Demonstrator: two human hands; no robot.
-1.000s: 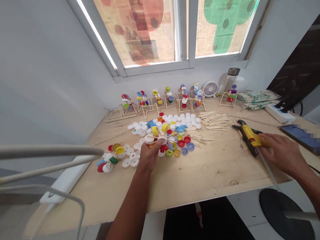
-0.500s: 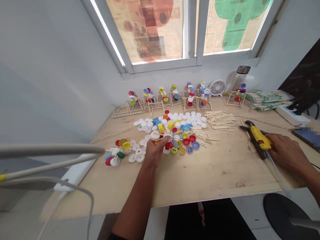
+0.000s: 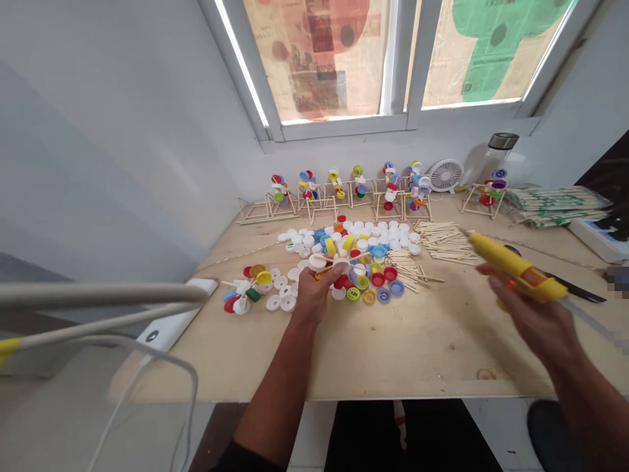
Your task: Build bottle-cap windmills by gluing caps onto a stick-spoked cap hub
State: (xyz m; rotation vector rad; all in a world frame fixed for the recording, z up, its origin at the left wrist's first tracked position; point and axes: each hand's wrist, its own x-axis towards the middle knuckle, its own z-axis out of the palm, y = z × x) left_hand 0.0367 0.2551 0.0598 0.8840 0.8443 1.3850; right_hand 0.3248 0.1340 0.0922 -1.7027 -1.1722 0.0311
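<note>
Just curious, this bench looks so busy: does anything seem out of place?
One thing: a bottle-cap pinwheel lies on the plywood bench among loose white caps, while similar pinwheels stand on stick frames along the wall.

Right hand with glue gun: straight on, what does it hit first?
Probably the loose wooden craft sticks just past the hot glue gun in the right hand. Its height above the plywood board is unclear, so it might pass over them.

The left hand (image 3: 314,295) and right hand (image 3: 533,321) are left bare along the forearms. A black sleeve (image 3: 248,457) is seen at the lower edge of the view, and dark trousers (image 3: 373,436) are worn, marked by a narrow pale strip (image 3: 400,416) tinged with red.
</note>
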